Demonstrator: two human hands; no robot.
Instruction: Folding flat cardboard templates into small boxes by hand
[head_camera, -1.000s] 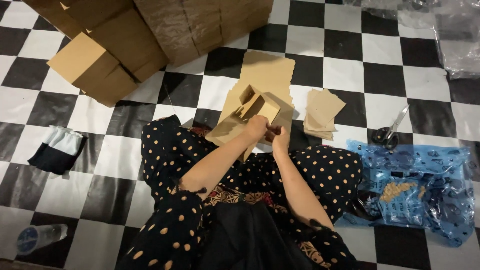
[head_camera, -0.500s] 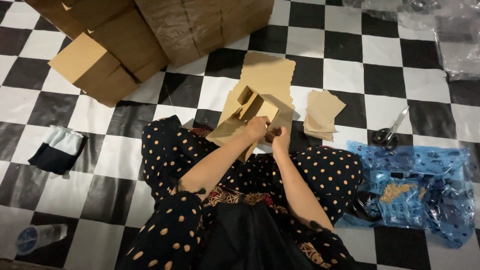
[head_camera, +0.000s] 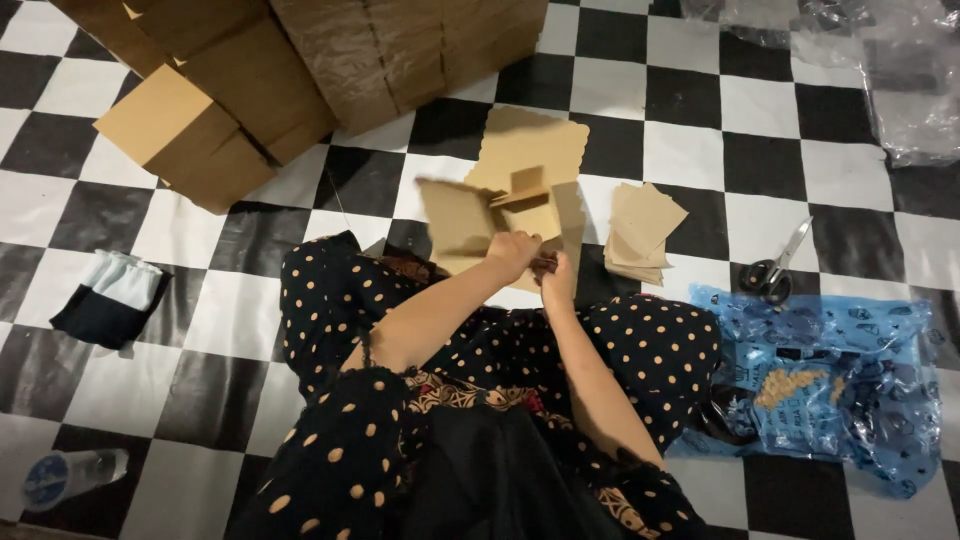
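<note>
Folding at frame centre: card piece (head_camera: 465, 215), likely light, stiff, crease-prone; best gripped along its edges. Left hand (head_camera: 513, 252) and right hand (head_camera: 553, 277) clench its lower edge.

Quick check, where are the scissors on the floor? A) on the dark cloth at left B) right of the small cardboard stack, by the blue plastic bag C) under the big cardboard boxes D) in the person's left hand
B: the scissors lie on a white tile to the right of the small cardboard stack, just above the blue plastic bag, and neither hand touches them.
</note>
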